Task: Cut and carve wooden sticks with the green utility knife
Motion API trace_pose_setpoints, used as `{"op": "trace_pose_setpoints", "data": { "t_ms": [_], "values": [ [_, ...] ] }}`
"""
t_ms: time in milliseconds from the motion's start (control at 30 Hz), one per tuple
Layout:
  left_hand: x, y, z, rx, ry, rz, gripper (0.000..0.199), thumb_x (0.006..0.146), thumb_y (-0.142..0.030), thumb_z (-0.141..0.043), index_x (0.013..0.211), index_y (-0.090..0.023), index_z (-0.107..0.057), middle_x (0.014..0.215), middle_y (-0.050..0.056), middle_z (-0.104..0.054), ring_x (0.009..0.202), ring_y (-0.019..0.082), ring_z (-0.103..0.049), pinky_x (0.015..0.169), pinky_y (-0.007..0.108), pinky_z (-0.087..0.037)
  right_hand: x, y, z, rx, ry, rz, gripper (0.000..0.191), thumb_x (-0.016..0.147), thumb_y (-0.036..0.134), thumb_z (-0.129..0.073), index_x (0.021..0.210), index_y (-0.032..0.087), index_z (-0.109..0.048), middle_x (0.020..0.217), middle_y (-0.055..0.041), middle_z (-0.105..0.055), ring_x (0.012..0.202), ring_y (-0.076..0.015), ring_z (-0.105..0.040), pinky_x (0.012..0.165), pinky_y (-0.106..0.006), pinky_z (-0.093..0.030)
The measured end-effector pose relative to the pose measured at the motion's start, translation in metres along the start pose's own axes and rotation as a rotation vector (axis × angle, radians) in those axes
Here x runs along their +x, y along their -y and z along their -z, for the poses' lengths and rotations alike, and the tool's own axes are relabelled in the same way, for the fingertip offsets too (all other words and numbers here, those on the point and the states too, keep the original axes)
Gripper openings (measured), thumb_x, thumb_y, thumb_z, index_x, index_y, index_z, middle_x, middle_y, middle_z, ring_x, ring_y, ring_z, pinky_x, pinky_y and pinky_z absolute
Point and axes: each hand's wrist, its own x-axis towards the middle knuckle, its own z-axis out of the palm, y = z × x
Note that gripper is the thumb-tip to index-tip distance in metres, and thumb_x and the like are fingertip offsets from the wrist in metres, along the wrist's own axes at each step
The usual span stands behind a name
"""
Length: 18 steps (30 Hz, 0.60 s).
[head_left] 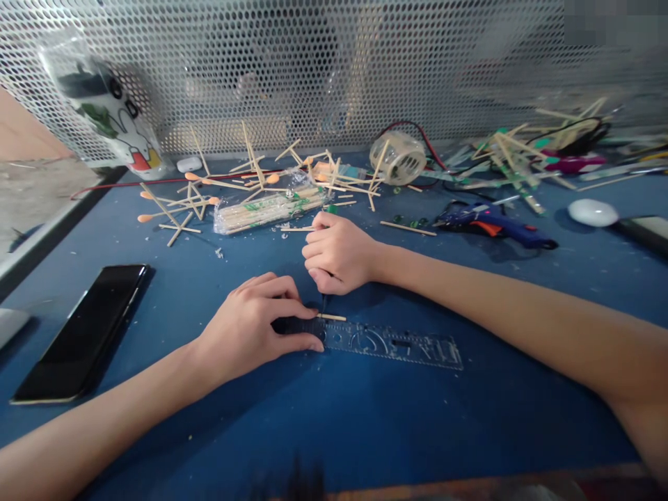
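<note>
A clear plastic ruler (pixel 389 344) lies flat on the blue tabletop. My left hand (pixel 255 323) presses on its left end, thumb at the near edge and index finger at the far edge. Under that index finger sits a short thin wooden stick (pixel 334 317), lying along the ruler's far edge. My right hand (pixel 339 254) is closed in a fist just above, around a slim upright tool with a green top end (pixel 331 209) and a thin dark shaft (pixel 324 304). The shaft's lower end meets the stick beside my left fingertip. Most of the tool is hidden inside the fist.
Behind the hands lie a bag of wooden sticks (pixel 271 211) and joined stick pieces (pixel 182 205). A blue glue gun (pixel 501 224), a clear jar (pixel 397 158) and a white mouse (pixel 592 213) are farther right. A phone (pixel 86 330) and a tumbler (pixel 115 118) stand left.
</note>
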Motion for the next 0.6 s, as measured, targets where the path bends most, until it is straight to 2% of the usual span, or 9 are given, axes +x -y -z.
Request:
{"op": "trace_pose_setpoints", "data": {
  "t_ms": [367,600],
  "values": [
    [0.0007,0.0002,-0.0008,0.023,-0.014,-0.011,0.025,0.083,-0.043,-0.082,0.1,-0.024,-0.08,0.092,0.003,-0.068,0.084,0.019,-0.06,0.078,0.035,-0.051,0.0031,0.008,0.0048,-0.025,0.052,-0.012,0.035,0.091,0.029,-0.035,0.06,0.021,-0.047,0.058,0.003,-0.055,0.059,-0.0139,-0.032,0.08,-0.04,-0.03],
    [0.0011,0.0001,0.0001,0.015,-0.003,-0.027,0.023,0.085,-0.041,-0.081,0.101,-0.023,-0.08,0.092,0.004,-0.068,0.083,0.018,-0.059,0.078,0.035,-0.051,0.0059,0.0002,0.0036,0.0,0.077,0.011,0.037,0.091,0.03,-0.033,0.058,0.021,-0.047,0.059,0.0023,-0.057,0.059,-0.0142,-0.034,0.081,-0.041,-0.03]
  ]
}}
